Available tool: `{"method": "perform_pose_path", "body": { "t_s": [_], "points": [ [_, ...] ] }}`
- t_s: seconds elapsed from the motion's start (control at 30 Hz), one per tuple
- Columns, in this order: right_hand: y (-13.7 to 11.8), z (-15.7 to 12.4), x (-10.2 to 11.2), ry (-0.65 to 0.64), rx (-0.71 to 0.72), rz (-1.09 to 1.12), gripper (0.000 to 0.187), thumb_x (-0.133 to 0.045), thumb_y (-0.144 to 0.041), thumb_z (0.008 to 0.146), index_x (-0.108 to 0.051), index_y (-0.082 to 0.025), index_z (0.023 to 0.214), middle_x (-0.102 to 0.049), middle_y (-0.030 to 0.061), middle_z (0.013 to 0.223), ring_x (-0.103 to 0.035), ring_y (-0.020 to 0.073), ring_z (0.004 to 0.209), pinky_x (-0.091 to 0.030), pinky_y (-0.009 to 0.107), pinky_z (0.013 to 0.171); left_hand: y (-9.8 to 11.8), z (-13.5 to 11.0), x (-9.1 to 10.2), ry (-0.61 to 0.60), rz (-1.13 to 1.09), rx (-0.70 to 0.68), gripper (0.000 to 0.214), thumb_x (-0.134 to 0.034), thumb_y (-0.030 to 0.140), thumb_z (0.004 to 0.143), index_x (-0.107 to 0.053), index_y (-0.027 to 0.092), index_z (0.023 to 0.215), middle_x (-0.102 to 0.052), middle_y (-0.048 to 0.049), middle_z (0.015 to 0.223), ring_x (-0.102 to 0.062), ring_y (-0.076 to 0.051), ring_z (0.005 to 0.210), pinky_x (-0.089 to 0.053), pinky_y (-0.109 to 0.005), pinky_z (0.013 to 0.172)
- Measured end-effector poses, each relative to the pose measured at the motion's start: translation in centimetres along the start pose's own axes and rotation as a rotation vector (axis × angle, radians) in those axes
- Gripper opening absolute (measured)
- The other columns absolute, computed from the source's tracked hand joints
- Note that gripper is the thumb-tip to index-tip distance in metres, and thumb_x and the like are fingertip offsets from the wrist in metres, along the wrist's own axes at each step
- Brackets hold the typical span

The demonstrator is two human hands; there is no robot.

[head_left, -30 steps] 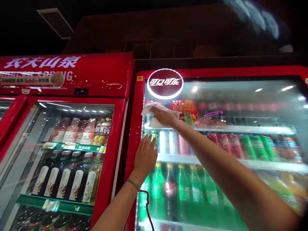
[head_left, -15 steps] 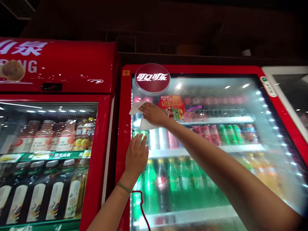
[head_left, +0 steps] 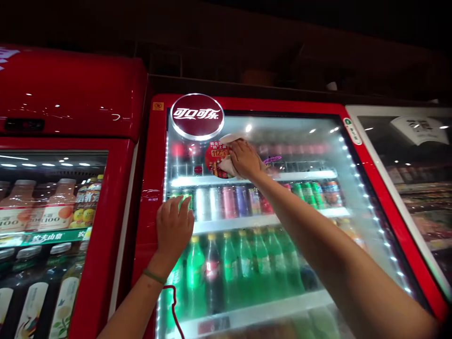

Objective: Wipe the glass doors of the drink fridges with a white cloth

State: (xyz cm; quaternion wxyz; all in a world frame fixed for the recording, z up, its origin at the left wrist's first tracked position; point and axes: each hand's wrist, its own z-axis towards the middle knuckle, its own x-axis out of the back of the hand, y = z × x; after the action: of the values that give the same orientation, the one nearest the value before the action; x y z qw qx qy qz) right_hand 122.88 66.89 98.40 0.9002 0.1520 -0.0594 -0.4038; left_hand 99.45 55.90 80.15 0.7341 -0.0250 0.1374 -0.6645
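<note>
A red drinks cooler (head_left: 155,155) with a misted glass door (head_left: 300,141) stands before me. My right hand (head_left: 244,159) presses a white cloth (head_left: 226,165) flat against the upper glass, just under the round red logo sign (head_left: 197,116) and over a red sticker (head_left: 214,157). My left hand (head_left: 174,227), with a green band at the wrist, rests on the door's left edge with its fingers laid against the glass, beside the shelf of cans (head_left: 226,202). Green bottles (head_left: 243,263) fill the shelf below.
A second red cooler (head_left: 70,103) with juice and tea bottles (head_left: 45,212) stands to the left. A white-framed cooler (head_left: 406,155) is on the right. A red cord (head_left: 173,310) hangs by the door's lower left edge. The ceiling above is dark.
My right hand has slid the cloth rightward along the glass, from the door's left edge to under the logo. The left hand stayed on the door's edge. My view shifted right.
</note>
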Motion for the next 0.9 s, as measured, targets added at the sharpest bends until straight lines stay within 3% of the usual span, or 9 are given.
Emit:
{"method": "perform_pose_path", "body": {
  "t_s": [0.07, 0.2, 0.37, 0.43, 0.53, 0.67, 0.7, 0.83, 0.9],
  "points": [
    [0.7, 0.1, 0.2, 0.025, -0.045, 0.001, 0.049, -0.030, -0.034, 0.106, -0.051, -0.016, 0.147, -0.052, 0.0142, 0.155, -0.040, 0.0318, 0.148, -0.030, 0.058, 0.124, 1.7, 1.1, -0.6, 0.002, 0.009, 0.012, 0.038, -0.052, 0.024, 0.099, -0.062, 0.019, 0.135, -0.065, -0.0152, 0.133, -0.056, -0.033, 0.128, -0.040, -0.056, 0.113],
    [2.5, -0.3, 1.2, -0.202, 0.325, 0.015, 0.046, -0.034, -0.037, 0.106, -0.055, -0.022, 0.145, -0.054, 0.0067, 0.154, -0.042, 0.0253, 0.147, -0.024, 0.047, 0.130, 5.9, 3.0, -2.4, 0.040, -0.003, -0.029, 0.036, -0.053, 0.022, 0.098, -0.062, 0.017, 0.133, -0.065, -0.0147, 0.133, -0.056, -0.032, 0.129, -0.035, -0.055, 0.118],
    [5.7, -0.8, 2.0, -0.021, -0.067, -0.005, 0.053, -0.029, -0.035, 0.106, -0.045, -0.016, 0.153, -0.046, 0.0128, 0.160, -0.036, 0.0304, 0.152, -0.021, 0.056, 0.129, 10.9, 4.5, -4.3, 0.031, -0.056, -0.100, 0.035, -0.052, 0.021, 0.098, -0.062, 0.017, 0.131, -0.064, -0.0149, 0.134, -0.054, -0.032, 0.132, -0.031, -0.058, 0.121],
    [6.8, -0.8, 2.2, -0.046, 0.029, 0.012, 0.053, -0.030, -0.036, 0.105, -0.044, -0.019, 0.154, -0.046, 0.0104, 0.161, -0.035, 0.0301, 0.152, -0.021, 0.057, 0.129, 12.3, 4.9, -4.7, 0.031, -0.057, -0.131, 0.035, -0.053, 0.021, 0.098, -0.062, 0.017, 0.131, -0.064, -0.0143, 0.133, -0.054, -0.032, 0.133, -0.030, -0.058, 0.123],
    [9.3, -0.9, 2.9, -0.161, 0.214, 0.019, 0.050, -0.034, -0.037, 0.105, -0.050, -0.022, 0.150, -0.051, 0.0064, 0.157, -0.040, 0.0270, 0.149, -0.022, 0.052, 0.130, 13.2, 5.2, -5.2, 0.023, -0.047, -0.162, 0.035, -0.053, 0.021, 0.098, -0.061, 0.017, 0.132, -0.063, -0.0142, 0.134, -0.054, -0.031, 0.133, -0.031, -0.055, 0.123],
    [12.8, -1.7, 3.9, 0.032, -0.148, -0.012, 0.053, -0.029, -0.035, 0.105, -0.048, -0.014, 0.150, -0.049, 0.0139, 0.158, -0.039, 0.0309, 0.150, -0.026, 0.056, 0.127, 13.3, 5.2, -5.4, 0.015, -0.024, -0.150, 0.036, -0.053, 0.024, 0.098, -0.061, 0.016, 0.133, -0.062, -0.0151, 0.133, -0.054, -0.030, 0.133, -0.031, -0.055, 0.124],
    [13.2, -2.1, 4.0, 0.056, -0.166, -0.013, 0.053, -0.028, -0.036, 0.106, -0.046, -0.014, 0.151, -0.047, 0.0145, 0.159, -0.038, 0.0312, 0.150, -0.026, 0.056, 0.127, 13.2, 5.1, -5.4, 0.010, -0.018, -0.145, 0.036, -0.053, 0.024, 0.098, -0.061, 0.017, 0.133, -0.062, -0.0151, 0.133, -0.054, -0.030, 0.134, -0.031, -0.056, 0.124],
    [14.2, -3.8, 4.6, -0.104, 0.167, -0.001, 0.050, -0.032, -0.038, 0.106, -0.049, -0.019, 0.149, -0.052, 0.0090, 0.156, -0.042, 0.0258, 0.148, -0.022, 0.048, 0.131, 12.9, 4.9, -5.3, -0.021, -0.017, -0.145, 0.039, -0.051, 0.026, 0.099, -0.059, 0.019, 0.137, -0.059, -0.0144, 0.139, -0.049, -0.031, 0.140, -0.034, -0.055, 0.124],
    [15.1, -4.0, 4.9, -0.122, 0.172, -0.003, 0.049, -0.032, -0.037, 0.105, -0.051, -0.020, 0.147, -0.054, 0.0083, 0.153, -0.044, 0.0253, 0.146, -0.022, 0.049, 0.131, 12.9, 4.9, -5.3, -0.036, -0.022, -0.143, 0.040, -0.050, 0.026, 0.100, -0.059, 0.020, 0.138, -0.058, -0.0151, 0.142, -0.047, -0.031, 0.143, -0.034, -0.054, 0.124]
  ]
}}
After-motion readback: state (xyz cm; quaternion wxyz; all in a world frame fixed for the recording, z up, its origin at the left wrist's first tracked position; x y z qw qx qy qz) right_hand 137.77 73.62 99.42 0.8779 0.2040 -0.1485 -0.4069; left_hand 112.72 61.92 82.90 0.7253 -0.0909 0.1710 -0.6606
